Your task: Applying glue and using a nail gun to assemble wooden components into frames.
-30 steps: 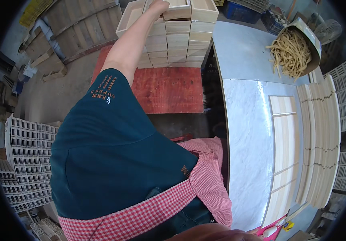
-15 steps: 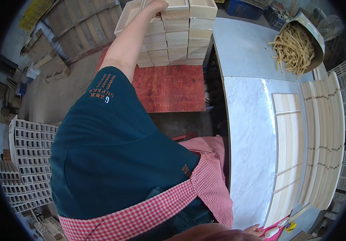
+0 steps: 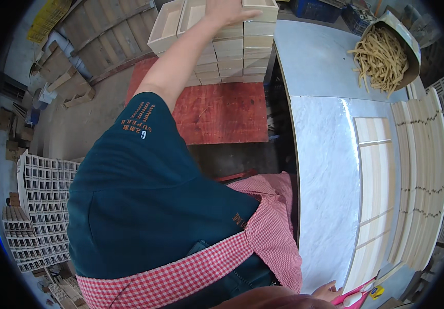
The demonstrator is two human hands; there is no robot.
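My left hand (image 3: 228, 13) reaches far out over the top of a stack of open wooden boxes (image 3: 228, 50). Its fingers stretch to the right across the boxes in the middle and right columns, and nothing shows in its grasp. The upper edge of the picture cuts off part of this hand. The stack stands on a red wooden board (image 3: 219, 113). At the lower edge my right hand (image 3: 326, 292) lies on the pale table beside a pink item (image 3: 339, 298); its visible fingers are apart, and the rest is hidden.
To the right is the pale table (image 3: 320, 170), with flat wooden strips (image 3: 376, 180) and a tall row of stacked slats (image 3: 420, 180). A container (image 3: 410, 51) spills tan bands (image 3: 381, 59) at its far end. White gridded stacks (image 3: 46, 206) stand at left.
My left hand has moved right across the box tops, its fingers going from curled at a box edge to stretched out. The right hand shows slightly more; the view has shifted a little.
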